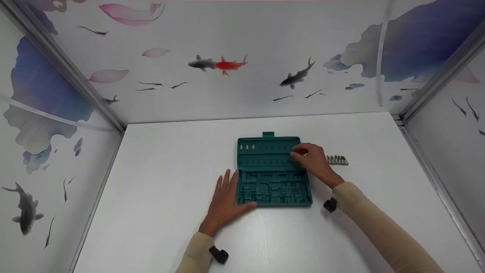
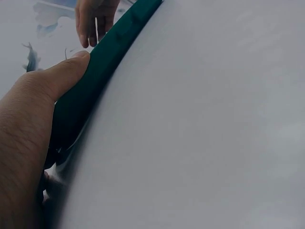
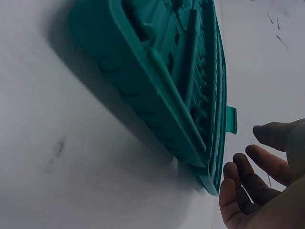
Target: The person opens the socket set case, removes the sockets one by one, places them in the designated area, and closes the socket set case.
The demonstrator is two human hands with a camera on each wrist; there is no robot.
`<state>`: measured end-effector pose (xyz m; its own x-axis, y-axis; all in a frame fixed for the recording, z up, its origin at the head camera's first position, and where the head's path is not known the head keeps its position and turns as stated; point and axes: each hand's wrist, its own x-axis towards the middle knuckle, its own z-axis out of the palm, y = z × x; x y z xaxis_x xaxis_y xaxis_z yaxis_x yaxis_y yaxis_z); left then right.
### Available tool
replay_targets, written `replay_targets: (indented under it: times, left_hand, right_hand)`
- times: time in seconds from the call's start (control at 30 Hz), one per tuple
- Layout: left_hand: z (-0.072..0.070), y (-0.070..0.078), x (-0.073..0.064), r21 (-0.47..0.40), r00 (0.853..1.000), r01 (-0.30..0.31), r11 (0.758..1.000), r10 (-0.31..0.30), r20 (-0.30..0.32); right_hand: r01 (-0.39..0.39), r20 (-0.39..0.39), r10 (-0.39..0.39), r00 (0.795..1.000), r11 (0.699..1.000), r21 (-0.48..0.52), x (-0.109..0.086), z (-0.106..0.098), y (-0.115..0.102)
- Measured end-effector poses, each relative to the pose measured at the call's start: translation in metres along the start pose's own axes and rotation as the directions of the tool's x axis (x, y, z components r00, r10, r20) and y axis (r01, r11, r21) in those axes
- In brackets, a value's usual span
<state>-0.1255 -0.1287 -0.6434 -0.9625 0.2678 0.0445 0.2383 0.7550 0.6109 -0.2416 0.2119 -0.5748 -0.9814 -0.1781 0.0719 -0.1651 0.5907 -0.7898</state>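
Note:
A green plastic tool case (image 1: pixel 274 154) lies unfolded on the table, its base full of moulded recesses. Three small silver pieces (image 1: pixel 247 146) sit in the lid's top row at the left. My left hand (image 1: pixel 225 204) holds its fingers straight along the case's left side, with the thumb (image 2: pixel 76 69) over the front rim. Over the lid's right edge is my right hand (image 1: pixel 312 157), fingers loosely bent. In the right wrist view, thumb and forefinger of this hand (image 3: pixel 267 181) stand apart with nothing visible between them.
Several small metal bits (image 1: pixel 337 160) lie in a row on the white table (image 1: pixel 163 182), just right of the right hand. Printed panels stand behind the table and at both sides. A latch tab (image 1: pixel 268 134) sticks out from the lid's far edge.

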Motion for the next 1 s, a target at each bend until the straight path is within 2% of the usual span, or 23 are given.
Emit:
replay_targets:
  times: [0.27, 0.5, 0.63, 0.83, 1.0]
  left_hand:
    - [0.000, 0.000, 0.000, 0.001, 1.000, 0.008, 1.000, -0.008, 0.008]
    - [0.000, 0.001, 0.000, -0.009, 1.000, -0.002, 1.000, 0.002, 0.005]
    - [0.001, 0.000, 0.001, -0.005, 1.000, -0.012, 1.000, 0.012, 0.008]
    - [0.001, -0.002, 0.001, 0.005, 1.000, -0.007, 1.000, 0.007, 0.024]
    - [0.000, -0.003, 0.001, 0.008, 1.000, -0.013, 1.000, 0.013, 0.019]
  right_hand:
    - [0.113, 0.056, -0.114, 0.992, 0.993, 0.034, 0.019, 0.027, -0.011]
    - [0.133, 0.078, -0.134, 0.988, 0.991, 0.013, 0.035, 0.046, -0.018]
    - [0.181, 0.081, -0.179, 0.981, 0.983, -0.014, 0.043, 0.057, -0.021]
    - [0.303, 0.049, -0.303, 0.952, 0.953, -0.005, 0.061, 0.080, -0.011]
    - [0.298, 0.045, -0.297, 0.954, 0.954, -0.020, 0.074, 0.098, -0.009]
